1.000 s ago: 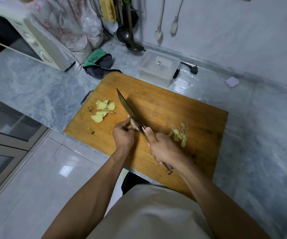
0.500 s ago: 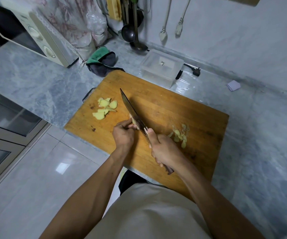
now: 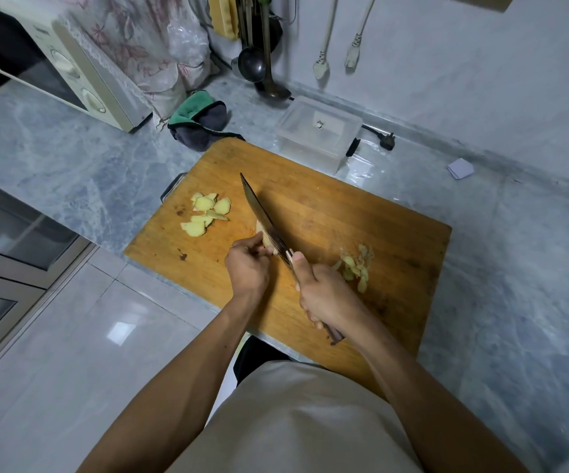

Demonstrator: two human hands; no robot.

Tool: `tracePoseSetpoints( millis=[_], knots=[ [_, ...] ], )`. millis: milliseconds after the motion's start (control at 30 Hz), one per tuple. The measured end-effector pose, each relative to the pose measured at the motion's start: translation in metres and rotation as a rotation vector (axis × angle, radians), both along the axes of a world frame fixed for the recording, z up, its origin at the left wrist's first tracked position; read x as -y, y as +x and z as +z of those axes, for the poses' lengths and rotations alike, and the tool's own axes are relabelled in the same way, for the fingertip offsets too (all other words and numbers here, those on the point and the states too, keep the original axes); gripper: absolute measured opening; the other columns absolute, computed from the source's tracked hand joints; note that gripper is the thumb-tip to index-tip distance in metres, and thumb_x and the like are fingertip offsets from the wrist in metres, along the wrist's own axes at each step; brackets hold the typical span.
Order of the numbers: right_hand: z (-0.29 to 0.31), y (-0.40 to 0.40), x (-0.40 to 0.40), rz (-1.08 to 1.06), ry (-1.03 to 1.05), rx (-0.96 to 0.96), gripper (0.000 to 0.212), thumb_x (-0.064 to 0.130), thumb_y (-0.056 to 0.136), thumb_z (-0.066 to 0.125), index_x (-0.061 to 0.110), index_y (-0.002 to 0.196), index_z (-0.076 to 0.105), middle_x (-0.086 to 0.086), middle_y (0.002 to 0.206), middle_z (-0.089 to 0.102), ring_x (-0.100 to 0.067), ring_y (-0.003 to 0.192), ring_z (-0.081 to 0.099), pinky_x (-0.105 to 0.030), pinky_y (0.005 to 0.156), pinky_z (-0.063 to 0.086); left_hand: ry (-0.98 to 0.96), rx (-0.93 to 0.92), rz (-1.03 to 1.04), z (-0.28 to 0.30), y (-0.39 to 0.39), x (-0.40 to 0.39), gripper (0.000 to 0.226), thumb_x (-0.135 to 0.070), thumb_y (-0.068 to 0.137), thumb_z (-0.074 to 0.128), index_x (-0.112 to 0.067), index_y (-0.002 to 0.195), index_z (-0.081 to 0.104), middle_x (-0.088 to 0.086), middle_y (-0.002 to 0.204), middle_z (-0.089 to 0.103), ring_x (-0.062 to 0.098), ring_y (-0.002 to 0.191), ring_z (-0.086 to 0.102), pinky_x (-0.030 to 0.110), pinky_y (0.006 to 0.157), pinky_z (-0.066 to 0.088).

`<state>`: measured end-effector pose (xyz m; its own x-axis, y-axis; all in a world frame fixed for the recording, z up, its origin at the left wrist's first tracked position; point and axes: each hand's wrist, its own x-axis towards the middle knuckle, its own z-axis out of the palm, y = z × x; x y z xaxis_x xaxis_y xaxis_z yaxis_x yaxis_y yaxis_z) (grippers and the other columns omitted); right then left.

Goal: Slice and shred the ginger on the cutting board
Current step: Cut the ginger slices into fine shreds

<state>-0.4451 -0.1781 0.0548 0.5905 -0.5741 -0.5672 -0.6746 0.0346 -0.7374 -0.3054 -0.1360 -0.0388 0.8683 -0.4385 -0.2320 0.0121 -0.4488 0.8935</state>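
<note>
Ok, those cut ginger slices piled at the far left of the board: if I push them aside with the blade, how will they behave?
The ginger slices look thin and flat, so they should slide rather than roll. They overlap in a loose pile, so it will probably scatter. The cut faces look moist, so some may cling to the knife or the cutting board.

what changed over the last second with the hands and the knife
Very little. The right hand grips the dark-bladed knife at the same slant, the left hand pinches the pale ginger piece against it. The sliced pile and peel scraps stayed put on the wooden cutting board.
</note>
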Motion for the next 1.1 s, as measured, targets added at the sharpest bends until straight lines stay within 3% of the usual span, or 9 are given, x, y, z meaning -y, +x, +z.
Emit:
tracePoseSetpoints(
  millis=[100, 333, 433, 567, 667, 867, 967, 1033, 1100],
  knots=[
    [0.0, 0.0, -0.001, 0.006, -0.001, 0.009, 0.062, 0.058, 0.105, 0.024, 0.013, 0.073, 0.051, 0.0, 0.052, 0.048, -0.01, 0.034, 0.043, -0.024, 0.041, 0.04, -0.003, 0.015, 0.001, 0.0, 0.0, 0.0, 0.038, 0.014, 0.085, 0.057, 0.001, 0.119, 0.068, 0.01, 0.099, 0.072, 0.011, 0.081, 0.064, 0.016, 0.087, 0.049],
    [0.0, 0.0, 0.001, 0.009, -0.007, 0.012, 0.064, 0.058, 0.105, 0.024, 0.01, 0.075, 0.053, 0.0, 0.052, 0.049, -0.011, 0.037, 0.045, -0.024, 0.041, 0.041, 0.019, 0.044, -0.028, 0.001, 0.001, -0.001, 0.036, 0.012, 0.085, 0.06, 0.001, 0.117, 0.069, -0.013, 0.086, 0.063, -0.009, 0.069, 0.059, -0.001, 0.076, 0.044],
    [0.0, -0.001, 0.002, 0.014, 0.002, 0.01, 0.063, 0.059, 0.105, 0.025, 0.011, 0.076, 0.053, 0.001, 0.052, 0.048, -0.01, 0.036, 0.044, -0.023, 0.041, 0.04, 0.026, 0.057, -0.045, 0.001, 0.002, -0.002, 0.036, 0.01, 0.086, 0.06, 0.0, 0.119, 0.068, -0.004, 0.093, 0.067, -0.004, 0.073, 0.059, 0.001, 0.077, 0.045],
    [-0.002, 0.0, 0.002, 0.014, 0.004, 0.007, 0.063, 0.059, 0.105, 0.025, 0.011, 0.076, 0.053, 0.001, 0.052, 0.049, -0.01, 0.036, 0.044, -0.022, 0.039, 0.04, 0.036, 0.055, -0.066, 0.002, 0.004, -0.002, 0.035, 0.01, 0.086, 0.06, 0.0, 0.119, 0.067, -0.016, 0.085, 0.061, -0.002, 0.073, 0.06, 0.003, 0.079, 0.046],
    [-0.002, 0.0, 0.001, 0.032, -0.013, 0.011, 0.065, 0.059, 0.105, 0.023, 0.009, 0.076, 0.054, -0.002, 0.051, 0.049, -0.012, 0.036, 0.045, -0.022, 0.039, 0.039, 0.038, 0.063, -0.079, 0.003, 0.005, -0.003, 0.037, 0.011, 0.086, 0.059, 0.0, 0.12, 0.067, -0.009, 0.085, 0.065, 0.006, 0.078, 0.064, 0.004, 0.08, 0.046],
    [-0.005, 0.002, -0.002, 0.06, -0.054, 0.009, 0.071, 0.058, 0.106, 0.021, 0.007, 0.07, 0.054, -0.004, 0.049, 0.051, -0.014, 0.035, 0.049, -0.023, 0.04, 0.04, 0.04, 0.078, -0.072, 0.004, 0.003, -0.005, 0.04, 0.011, 0.084, 0.056, -0.003, 0.121, 0.067, -0.001, 0.09, 0.069, 0.009, 0.083, 0.066, 0.023, 0.092, 0.052],
    [-0.006, 0.003, -0.007, 0.062, -0.08, 0.007, 0.072, 0.057, 0.106, 0.019, 0.008, 0.063, 0.05, -0.002, 0.045, 0.049, -0.013, 0.033, 0.049, -0.024, 0.04, 0.04, 0.049, 0.099, -0.066, 0.004, 0.002, -0.005, 0.039, 0.01, 0.085, 0.057, -0.003, 0.119, 0.068, 0.004, 0.103, 0.069, 0.0, 0.08, 0.062, 0.014, 0.086, 0.049],
    [-0.007, 0.004, -0.01, 0.046, -0.087, 0.017, 0.072, 0.056, 0.107, 0.019, 0.008, 0.06, 0.047, 0.0, 0.042, 0.046, -0.012, 0.031, 0.047, -0.023, 0.039, 0.038, 0.048, 0.116, -0.066, 0.003, 0.002, -0.006, 0.037, 0.01, 0.086, 0.056, -0.002, 0.118, 0.07, 0.001, 0.104, 0.066, -0.01, 0.076, 0.057, 0.001, 0.077, 0.042],
    [-0.006, 0.005, -0.01, 0.028, -0.084, 0.02, 0.072, 0.054, 0.107, 0.021, 0.009, 0.058, 0.046, 0.001, 0.042, 0.046, -0.011, 0.03, 0.045, -0.021, 0.037, 0.037, 0.055, 0.129, -0.079, 0.005, 0.0, -0.004, 0.036, 0.01, 0.085, 0.057, -0.002, 0.117, 0.07, 0.001, 0.105, 0.064, -0.011, 0.076, 0.055, -0.003, 0.074, 0.039]
  ],
)
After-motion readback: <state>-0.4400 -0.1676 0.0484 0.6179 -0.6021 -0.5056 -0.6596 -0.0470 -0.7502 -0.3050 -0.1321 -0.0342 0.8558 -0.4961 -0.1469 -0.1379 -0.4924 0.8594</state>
